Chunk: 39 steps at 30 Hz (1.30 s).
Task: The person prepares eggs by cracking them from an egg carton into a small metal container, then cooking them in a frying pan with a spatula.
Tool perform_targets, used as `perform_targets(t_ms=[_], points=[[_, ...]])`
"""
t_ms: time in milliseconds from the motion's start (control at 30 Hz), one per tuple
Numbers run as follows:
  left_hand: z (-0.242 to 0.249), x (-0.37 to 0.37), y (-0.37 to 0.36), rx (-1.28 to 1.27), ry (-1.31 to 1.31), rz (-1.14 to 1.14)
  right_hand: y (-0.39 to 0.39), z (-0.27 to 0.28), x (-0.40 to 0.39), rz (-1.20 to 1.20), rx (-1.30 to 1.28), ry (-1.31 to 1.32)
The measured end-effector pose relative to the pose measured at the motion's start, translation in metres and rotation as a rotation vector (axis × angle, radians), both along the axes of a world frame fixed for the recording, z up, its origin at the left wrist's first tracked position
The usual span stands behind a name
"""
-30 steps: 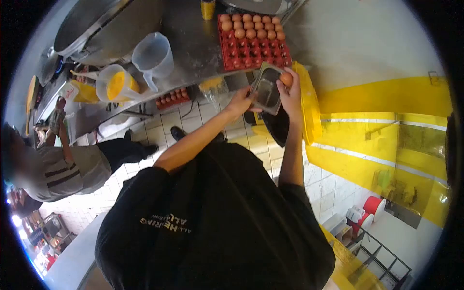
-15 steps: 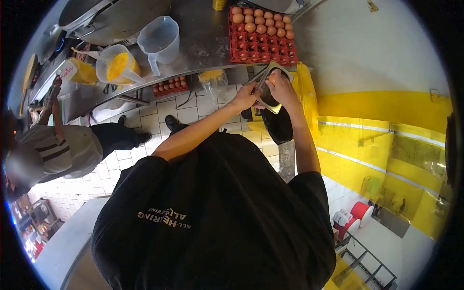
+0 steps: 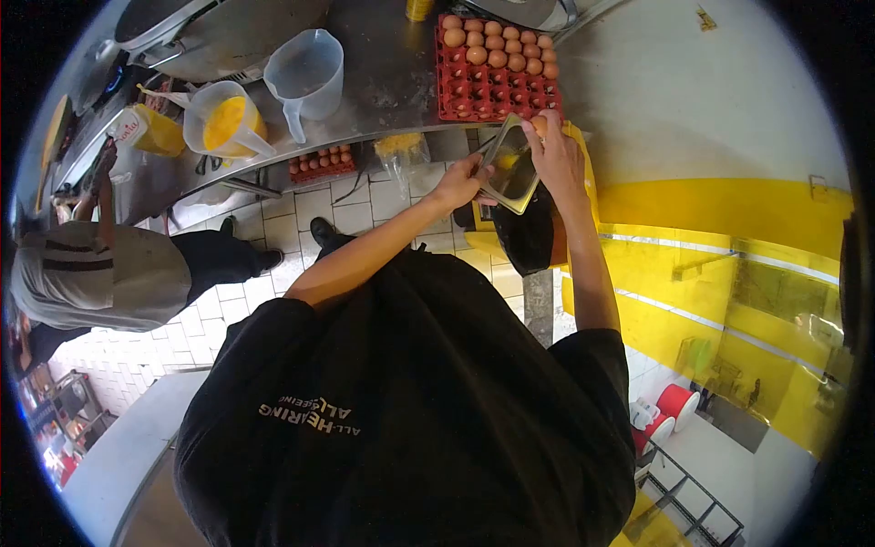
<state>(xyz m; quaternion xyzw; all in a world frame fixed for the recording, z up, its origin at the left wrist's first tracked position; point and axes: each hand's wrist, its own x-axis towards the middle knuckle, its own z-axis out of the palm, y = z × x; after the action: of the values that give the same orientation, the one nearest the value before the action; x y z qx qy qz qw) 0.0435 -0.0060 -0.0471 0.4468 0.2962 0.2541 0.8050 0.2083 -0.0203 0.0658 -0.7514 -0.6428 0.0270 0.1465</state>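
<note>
My left hand (image 3: 458, 182) grips the near left side of a rectangular metal container (image 3: 516, 202), which is held tilted just off the counter's front edge. Something yellow, like egg yolk (image 3: 507, 159), shows inside it. Above the container's right rim, my right hand (image 3: 558, 162) has its fingers closed round a brown egg (image 3: 540, 125); whether the shell is cracked cannot be made out. Right behind my hands, a red egg tray (image 3: 474, 108) lies on the counter, brown eggs in its far rows and bare cups in its near rows.
On the steel counter (image 3: 383, 100) stand a translucent jug (image 3: 308, 77), a jug of yellow liquid (image 3: 223, 123) and a yellow bottle (image 3: 157, 133). Below are another egg tray (image 3: 321, 164) and a plastic bag (image 3: 401, 155). A co-worker (image 3: 109, 273) stands at left.
My right hand has moved from over the container's middle to its right rim, egg still in the fingers. Yellow now shows inside the container. The co-worker's upper body has shifted.
</note>
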Motion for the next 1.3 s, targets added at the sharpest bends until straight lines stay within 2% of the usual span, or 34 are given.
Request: perform_targets(t_ms=[67, 200, 267, 300, 367, 400, 433, 500, 533, 600, 633, 700, 767, 833, 867, 933, 967, 1033, 1067, 1100, 1133, 1167, 1200, 1233, 1267, 1300], points=[[0.003, -0.002, -0.001, -0.012, 0.0, -0.001, 0.001, 0.004, 0.002, -0.014, 0.142, 0.003], [0.004, -0.004, -0.001, -0.022, -0.009, -0.015, -0.003, 0.011, 0.0, -0.005, 0.176, -0.009], [0.0, -0.004, 0.001, -0.032, -0.027, -0.021, -0.007, 0.005, -0.003, 0.018, 0.131, 0.166], [0.003, -0.005, 0.0, -0.048, -0.026, -0.013, -0.009, -0.001, -0.001, 0.017, 0.133, 0.164], [0.003, -0.008, 0.001, -0.06, -0.029, -0.003, -0.012, -0.024, 0.005, 0.152, 0.362, 0.439], [-0.002, -0.01, 0.002, -0.063, -0.002, 0.008, -0.017, -0.037, 0.011, 0.075, 0.376, 0.544], [-0.005, -0.013, 0.003, -0.068, 0.024, 0.02, -0.024, -0.051, 0.017, 0.079, 0.376, 0.542], [-0.002, -0.02, 0.004, -0.084, 0.039, 0.064, -0.035, -0.085, 0.03, -0.112, 0.485, 0.518], [0.001, -0.025, 0.005, -0.1, 0.061, 0.102, -0.041, -0.117, 0.039, -0.103, 0.487, 0.52], [0.021, -0.039, 0.006, -0.118, 0.129, 0.088, -0.05, -0.18, 0.052, -0.326, 0.219, 0.145], [0.028, -0.045, 0.007, -0.138, 0.195, 0.072, -0.051, -0.185, 0.047, -0.32, 0.227, 0.151], [0.01, -0.052, 0.005, -0.12, 0.147, 0.133, -0.039, -0.192, 0.039, -0.571, 0.17, 0.205], [0.007, -0.063, 0.008, -0.104, 0.101, 0.195, -0.003, -0.176, 0.042, -0.605, 0.258, 0.198], [0.012, -0.075, 0.009, -0.131, 0.062, 0.145, 0.046, -0.138, 0.042, -0.281, 0.392, 0.433], [0.002, -0.08, 0.007, -0.109, 0.116, 0.163, 0.074, -0.126, 0.036, -0.277, 0.409, 0.442], [-0.017, -0.086, 0.005, -0.096, 0.137, 0.161, 0.124, -0.104, 0.02, -0.069, 0.401, 0.308], [-0.027, -0.09, 0.007, -0.092, 0.154, 0.164, 0.141, -0.105, 0.017, -0.045, 0.429, 0.311], [-0.061, -0.094, 0.01, 0.037, 0.237, 0.189, 0.194, -0.109, 0.004, 0.096, 0.42, 0.023], [-0.052, -0.1, 0.015, 0.2, 0.423, 0.066, 0.194, -0.081, -0.015, 0.07, 0.171, 0.086], [-0.043, -0.104, 0.002, -0.079, 0.035, 0.179, 0.197, -0.076, -0.019, 0.103, 0.123, 0.102], [-0.042, -0.105, 0.005, -0.038, 0.056, 0.184, 0.188, -0.05, -0.035, 0.186, 0.148, 0.258], [-0.041, -0.105, 0.007, 0.003, 0.077, 0.189, 0.206, -0.066, -0.027, 0.364, 0.199, 0.314], [-0.041, -0.104, 0.01, 0.044, 0.099, 0.195, 0.193, -0.024, -0.057, 0.137, -0.117, 0.384], [-0.029, -0.097, 0.016, 0.085, 0.264, 0.181, 0.192, -0.017, -0.061, 0.098, -0.143, 0.138], [-0.046, -0.093, 0.013, 0.186, 0.116, 0.277, 0.192, -0.022, -0.057, 0.227, 0.034, 0.032], [-0.018, -0.095, 0.015, 0.168, 0.258, 0.26, 0.22, -0.06, -0.025, 0.48, 0.27, 0.102]])
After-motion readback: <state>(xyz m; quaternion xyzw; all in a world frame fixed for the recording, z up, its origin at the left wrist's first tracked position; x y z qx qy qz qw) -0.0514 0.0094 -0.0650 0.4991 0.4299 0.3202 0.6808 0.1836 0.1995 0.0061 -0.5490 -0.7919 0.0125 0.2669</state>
